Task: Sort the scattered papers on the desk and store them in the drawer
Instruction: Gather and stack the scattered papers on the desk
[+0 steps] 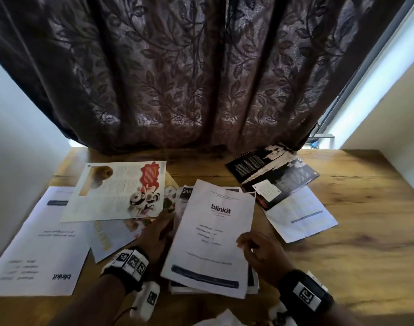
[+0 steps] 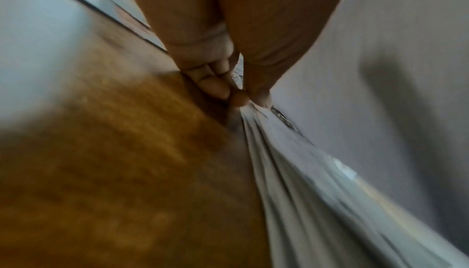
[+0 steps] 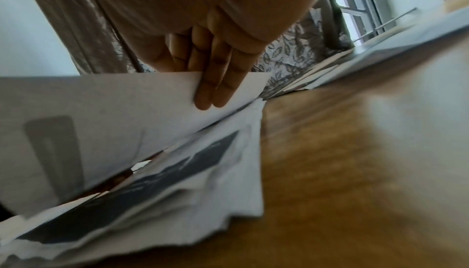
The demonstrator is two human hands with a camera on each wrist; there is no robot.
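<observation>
While my right hand [image 1: 260, 252] pinches the right edge of the top sheet [image 1: 213, 236], thumb above and fingers [image 3: 215, 83] straight underneath, that edge is raised off the stack [image 3: 177, 188] below it. My left hand [image 1: 159, 234] lies at the stack's left side; its fingers [image 2: 215, 85] are curled down at the paper edges where they meet the desk [image 1: 342, 243], but the blur stops me telling whether they grip anything. Left of that hand a colour leaflet [image 1: 116, 191] overlaps a white page [image 1: 43, 243] and another sheet [image 1: 109, 236]. Beyond my right hand and further right, a dark booklet [image 1: 274, 175] lies partly over a printed page [image 1: 302, 212]. Behind all the papers hangs a curtain [image 1: 201, 78]. I see no drawer in these views.
</observation>
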